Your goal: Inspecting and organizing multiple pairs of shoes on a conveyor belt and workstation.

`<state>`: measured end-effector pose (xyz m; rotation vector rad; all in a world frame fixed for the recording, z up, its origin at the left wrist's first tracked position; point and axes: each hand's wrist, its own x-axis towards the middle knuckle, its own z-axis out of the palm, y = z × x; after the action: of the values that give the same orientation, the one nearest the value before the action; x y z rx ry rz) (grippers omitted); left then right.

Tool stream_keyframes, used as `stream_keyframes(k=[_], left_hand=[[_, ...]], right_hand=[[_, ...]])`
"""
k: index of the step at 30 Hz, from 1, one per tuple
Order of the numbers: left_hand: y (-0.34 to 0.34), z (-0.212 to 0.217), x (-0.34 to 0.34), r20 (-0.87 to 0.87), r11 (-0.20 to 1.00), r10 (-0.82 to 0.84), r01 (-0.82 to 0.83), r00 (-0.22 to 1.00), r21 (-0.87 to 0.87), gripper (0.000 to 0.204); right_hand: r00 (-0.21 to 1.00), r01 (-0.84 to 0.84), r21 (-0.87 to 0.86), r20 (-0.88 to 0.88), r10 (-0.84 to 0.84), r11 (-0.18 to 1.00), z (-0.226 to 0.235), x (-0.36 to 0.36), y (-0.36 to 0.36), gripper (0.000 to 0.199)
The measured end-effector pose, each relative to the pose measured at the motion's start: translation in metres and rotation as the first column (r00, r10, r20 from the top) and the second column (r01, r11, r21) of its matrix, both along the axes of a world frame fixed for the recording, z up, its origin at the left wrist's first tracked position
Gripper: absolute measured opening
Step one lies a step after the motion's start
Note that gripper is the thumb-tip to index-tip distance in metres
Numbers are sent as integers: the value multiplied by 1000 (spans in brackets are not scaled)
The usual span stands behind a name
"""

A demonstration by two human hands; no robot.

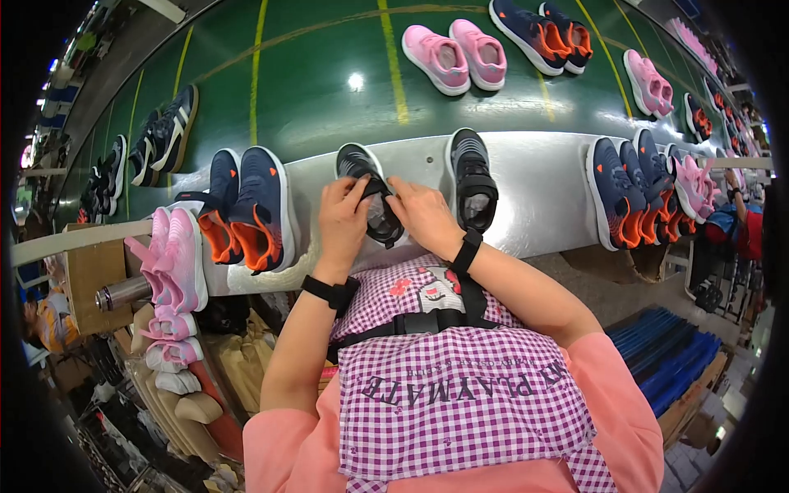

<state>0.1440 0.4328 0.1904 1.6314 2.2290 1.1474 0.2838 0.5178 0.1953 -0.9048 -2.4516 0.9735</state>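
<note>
A black and grey shoe (362, 168) lies on the steel ledge (534, 181) in front of me, toe pointing away. My left hand (343, 220) and my right hand (423, 215) both grip its strap and tongue area from either side, fingers pinched on the dark strap. Its matching black shoe (472, 177) rests just to the right, untouched. Both wrists wear black bands.
Navy and orange shoes (251, 205) sit left of my hands, pink shoes (177, 255) beyond them. More navy shoes (620, 189) crowd the right. Pink shoes (456, 53) and navy shoes (546, 29) ride the green belt (329, 90). Another person (735, 222) stands far right.
</note>
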Motion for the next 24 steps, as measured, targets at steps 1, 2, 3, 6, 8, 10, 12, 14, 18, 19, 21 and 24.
stream_keyframes(k=[1,2,3,6,8,10,12,14,18,19,21,24], left_hand=[[1,-5,-3,9,998,-48,48,999,27,34],[1,-6,-4,14,998,-49,49,999,28,34],[2,-3,-3,14,999,-52,51,999,15,34],[1,-9,-11,37,995,-93,93,995,23,34],[0,-11,-23,25,962,-273,273,962,10,34],[4,-9,-31,1,936,-352,352,936,-1,35],[10,-4,-38,-25,906,-424,424,905,-20,35],[14,3,-41,-111,847,-530,518,841,-120,31],[4,5,-26,-290,856,-516,468,806,-221,22],[1,2,-18,-347,876,-482,438,804,-204,23],[-2,-7,-10,-285,908,-418,401,862,-121,24],[-6,-5,0,-337,934,-350,355,874,-49,29]], right_hand=[[1000,-9,15,-8,9,1000,-2,-5,0,17],[1000,-16,31,-15,17,999,-3,-10,1,16],[1000,19,18,-17,-18,1000,-2,-12,1,14],[997,56,-37,-53,-58,998,-8,-9,1,15],[991,131,-140,-14,-134,981,-5,-6,2,18],[982,191,-383,86,-171,904,-2,-4,5,19],[988,153,-309,62,-141,939,2,-6,6,18],[998,67,-163,12,-66,984,4,-9,5,17],[992,-100,79,82,94,992,-4,-7,-5,21],[993,-86,104,85,77,991,-5,-6,-8,24],[994,-69,131,96,57,989,-3,-4,-9,28],[985,-58,108,169,39,992,8,0,-11,33]])
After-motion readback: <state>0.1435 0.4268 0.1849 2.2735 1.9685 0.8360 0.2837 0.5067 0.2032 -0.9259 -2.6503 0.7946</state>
